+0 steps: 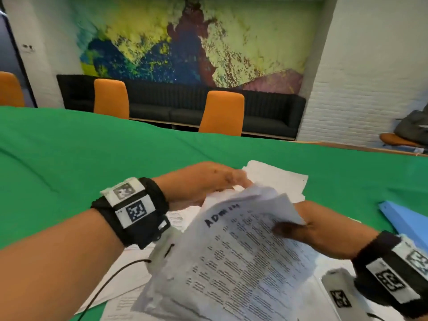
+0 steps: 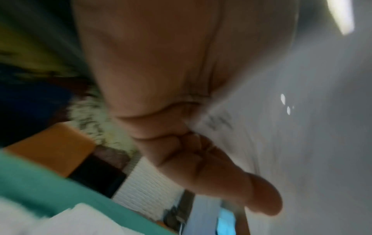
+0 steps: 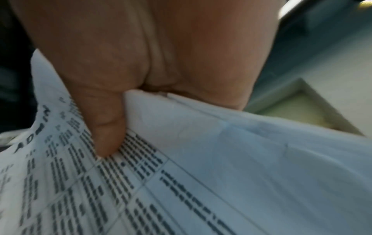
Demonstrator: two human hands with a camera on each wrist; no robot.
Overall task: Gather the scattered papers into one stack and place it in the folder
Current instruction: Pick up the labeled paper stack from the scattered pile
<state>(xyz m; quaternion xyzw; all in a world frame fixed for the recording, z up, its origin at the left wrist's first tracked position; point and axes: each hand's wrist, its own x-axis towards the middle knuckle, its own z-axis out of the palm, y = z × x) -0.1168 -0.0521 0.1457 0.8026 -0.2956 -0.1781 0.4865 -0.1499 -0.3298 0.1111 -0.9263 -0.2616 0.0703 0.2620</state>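
A sheaf of printed papers (image 1: 234, 256), its top sheet hand-lettered "ADMIN" over a ruled table of text, is held tilted above the green tablecloth (image 1: 92, 154) near the person. The right hand (image 1: 308, 230) grips its edge at about 3 o'clock; the right wrist view shows the thumb (image 3: 104, 120) pressed onto the printed face with the sheets pinched against the palm. The left hand (image 1: 203, 181) sits at the sheaf's 11 o'clock corner, fingers curled over the paper's top edge; the left wrist view is blurred, showing fingers folded against a pale sheet (image 2: 281, 127), so it seems to hold the paper too.

More loose sheets (image 1: 278, 179) lie flat on the cloth at 12 o'clock beyond the sheaf, partly hidden by the left hand, and others (image 1: 129, 262) lie under the left wrist at 8 o'clock. The blue folder (image 1: 403, 218) lies on the cloth at 3 o'clock, beyond the right wrist, apart from the sheaf.

Further out, orange chairs (image 1: 222, 112) stand along the table's far edge at 12 o'clock, before a black sofa (image 1: 266, 112) and a bright abstract mural (image 1: 185, 42).
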